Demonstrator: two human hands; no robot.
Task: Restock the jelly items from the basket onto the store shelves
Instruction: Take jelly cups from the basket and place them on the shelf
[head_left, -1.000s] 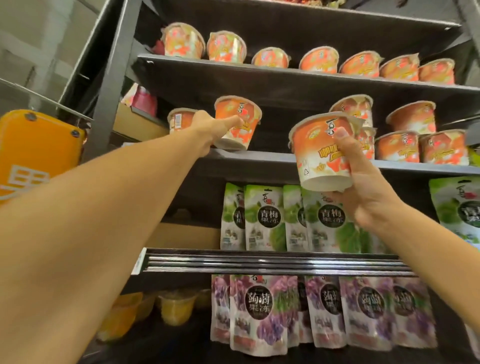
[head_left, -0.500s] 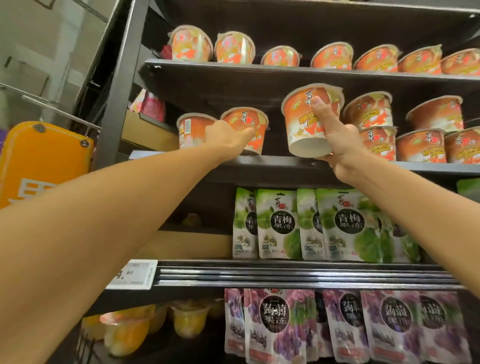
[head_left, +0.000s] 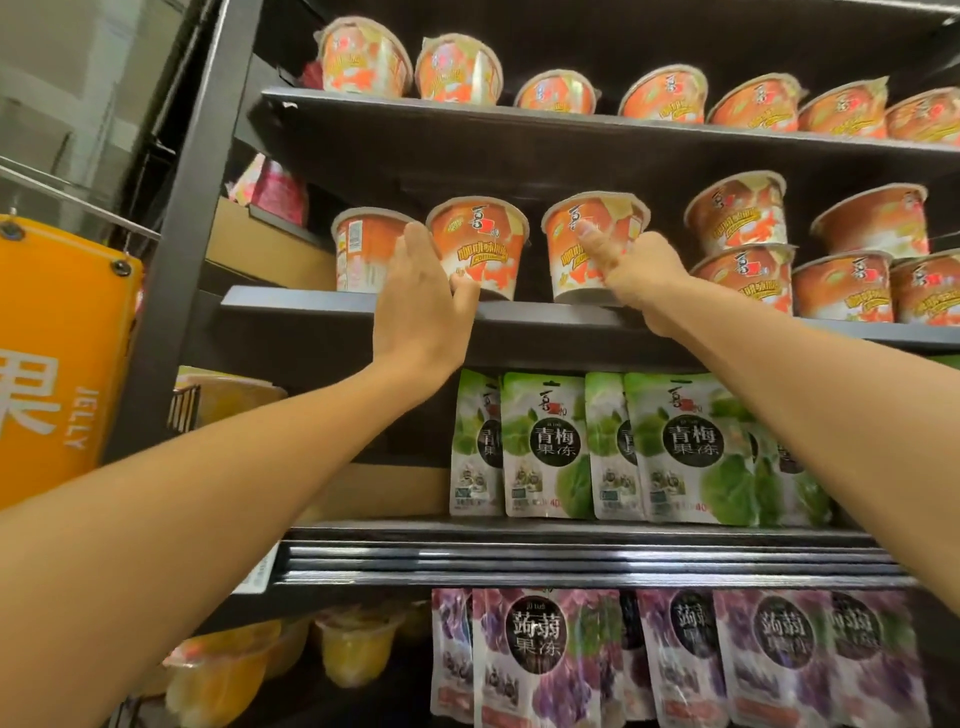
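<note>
Down onto black metal middle shelf (head_left: 545, 314) since half-second ago: orange foil-lidded plastic jelly cup (head_left: 566, 260), at front edge, your right hand (head_left: 644, 275) gripping it, thumb in front. Your left hand (head_left: 421, 306) flat, fingers straight, against neighbouring orange cup (head_left: 485, 249). Release remains, I'd judge; basket unseen.

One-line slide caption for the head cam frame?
Restocking a store shelf: left hand touches the left orange cup, right hand grips the right orange cup beside it.
</note>
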